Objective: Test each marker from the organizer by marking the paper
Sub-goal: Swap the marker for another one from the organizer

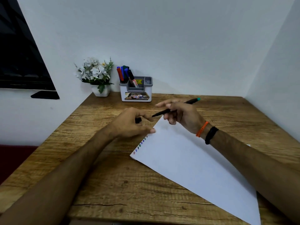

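Observation:
My right hand (180, 113) grips a slim black marker (162, 112) with a teal end, its uncapped tip pointing left just above the far corner of the white paper (186, 163). My left hand (129, 123) holds the black cap (138, 120) in curled fingers, with the thumb resting on the paper's left edge. Several small coloured marks (140, 145) run along that edge. The grey and white organizer (136, 90) stands at the back of the wooden table (100, 159), holding several markers (125, 74) in red, blue, green and black.
A white pot of artificial white flowers (95, 75) sits left of the organizer against the wall. A dark window frame (24, 62) fills the left side. White walls close in the table at the back and right. My right wrist wears orange and black bands (207, 132).

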